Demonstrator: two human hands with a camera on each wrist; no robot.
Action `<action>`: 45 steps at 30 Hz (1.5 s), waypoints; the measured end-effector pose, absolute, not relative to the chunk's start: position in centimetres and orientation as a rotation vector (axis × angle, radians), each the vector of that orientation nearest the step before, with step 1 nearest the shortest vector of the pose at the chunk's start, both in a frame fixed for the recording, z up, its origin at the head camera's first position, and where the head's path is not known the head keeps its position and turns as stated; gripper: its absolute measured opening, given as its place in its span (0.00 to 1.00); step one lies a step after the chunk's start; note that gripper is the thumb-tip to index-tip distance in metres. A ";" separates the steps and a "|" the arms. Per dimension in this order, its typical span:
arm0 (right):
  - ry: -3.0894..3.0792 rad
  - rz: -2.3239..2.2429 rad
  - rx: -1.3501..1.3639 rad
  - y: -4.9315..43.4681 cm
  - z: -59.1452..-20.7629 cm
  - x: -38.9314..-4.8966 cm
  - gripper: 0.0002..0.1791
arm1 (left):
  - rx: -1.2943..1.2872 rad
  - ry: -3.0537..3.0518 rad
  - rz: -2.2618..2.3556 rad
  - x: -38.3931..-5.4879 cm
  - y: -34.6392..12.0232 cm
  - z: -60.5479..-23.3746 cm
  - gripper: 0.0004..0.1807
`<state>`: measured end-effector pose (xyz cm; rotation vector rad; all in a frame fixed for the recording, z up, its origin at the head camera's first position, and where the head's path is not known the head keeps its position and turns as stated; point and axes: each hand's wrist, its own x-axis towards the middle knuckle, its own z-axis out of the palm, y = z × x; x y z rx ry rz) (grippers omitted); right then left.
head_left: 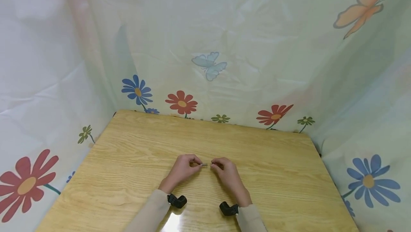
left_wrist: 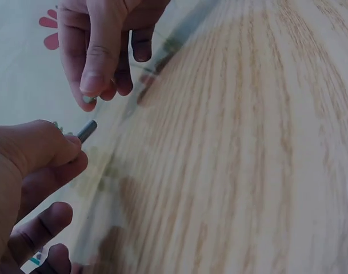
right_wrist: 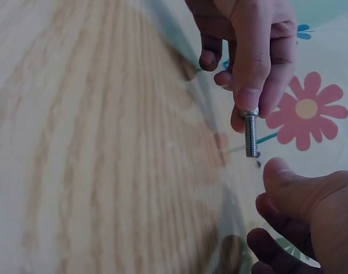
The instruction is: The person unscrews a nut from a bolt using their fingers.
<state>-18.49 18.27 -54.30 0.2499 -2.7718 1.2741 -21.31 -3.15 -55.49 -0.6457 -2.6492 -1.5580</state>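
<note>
My left hand (head_left: pixel 183 168) pinches a silver bolt (right_wrist: pixel 251 136) between thumb and fingers at its head end, which is partly covered. The bolt's threaded shank sticks out toward my right hand (head_left: pixel 228 175); in the head view it lies about level. Between thumb and index finger, the right hand pinches a small metal piece (left_wrist: pixel 89 99). Only a sliver of that piece shows, too little to tell its kind. A short gap separates it from the bolt's tip. Both hands are held close together over the wooden table (head_left: pixel 257 153).
Black wrist cameras are strapped on the left wrist (head_left: pixel 177 201) and the right wrist (head_left: pixel 229 208). A pale curtain (head_left: pixel 244 18) printed with flowers and butterflies surrounds the table's back and sides. Light glares off the tabletop near the front.
</note>
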 end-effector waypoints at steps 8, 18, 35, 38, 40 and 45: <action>-2.819 1.084 0.335 18.0 -54.7 -18.7 0.08 | -0.682 -2.737 -1.413 -21.5 -2.8 -55.8 0.03; -2.866 0.878 0.392 17.4 -54.9 -18.7 0.05 | -0.693 -2.785 -1.278 -21.5 -2.4 -55.9 0.03; -2.880 1.028 0.316 16.9 -54.2 -18.3 0.05 | -0.699 -2.768 -1.227 -21.5 -2.3 -56.2 0.03; -2.868 1.028 0.312 17.0 -54.3 -18.3 0.05 | -0.701 -2.763 -1.231 -21.5 -2.3 -56.2 0.03; -2.857 1.038 0.311 17.0 -54.3 -18.3 0.05 | -0.704 -2.761 -1.236 -21.5 -2.3 -56.3 0.03; -2.842 1.045 0.321 17.0 -54.4 -18.2 0.04 | -0.707 -2.761 -1.257 -21.5 -2.4 -56.3 0.03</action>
